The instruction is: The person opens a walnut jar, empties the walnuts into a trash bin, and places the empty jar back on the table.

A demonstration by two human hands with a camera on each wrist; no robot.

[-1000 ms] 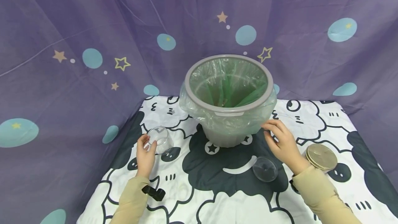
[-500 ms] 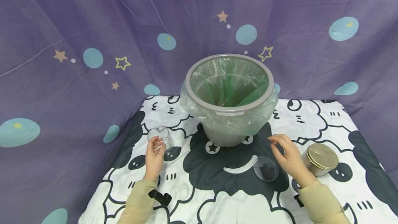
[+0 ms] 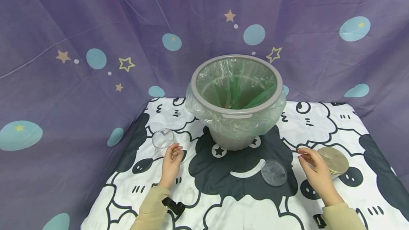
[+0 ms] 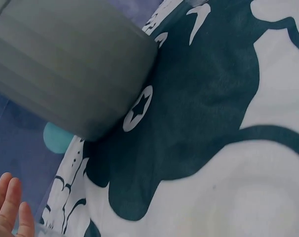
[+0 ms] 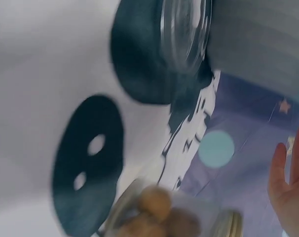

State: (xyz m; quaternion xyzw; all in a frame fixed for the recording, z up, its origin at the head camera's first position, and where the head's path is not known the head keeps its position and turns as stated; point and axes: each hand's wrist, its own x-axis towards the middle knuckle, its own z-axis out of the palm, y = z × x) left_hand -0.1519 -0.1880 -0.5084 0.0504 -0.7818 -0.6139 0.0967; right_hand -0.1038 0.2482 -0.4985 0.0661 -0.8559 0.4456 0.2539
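My left hand [image 3: 171, 166], fingers slightly bent and holding nothing, is just in front of a clear round container [image 3: 163, 139]. I cannot tell whether the fingertips touch it. Over on the right, my right hand [image 3: 316, 175] hovers relaxed beside a jar with a gold lid [image 3: 333, 159], partly covering it. Through that jar's clear wall, round brown pieces [image 5: 154, 205] show in the right wrist view. A clear shallow round dish or lid [image 3: 273, 173] lies between the right hand and the bin. In the wrist views only fingers [image 4: 11, 197] and part of the right hand appear.
A grey bin [image 3: 234, 143] lined with a translucent green bag [image 3: 236, 123] stands at the middle back. The cloth [image 3: 243, 215] bears a black and white cartoon print. Behind it hangs a purple curtain [image 3: 204, 17] with stars and dots.
My left hand has moved right and toward me, away from around the clear container. My right hand has left the bin's bag and moved right and nearer, toward the gold-lidded jar.
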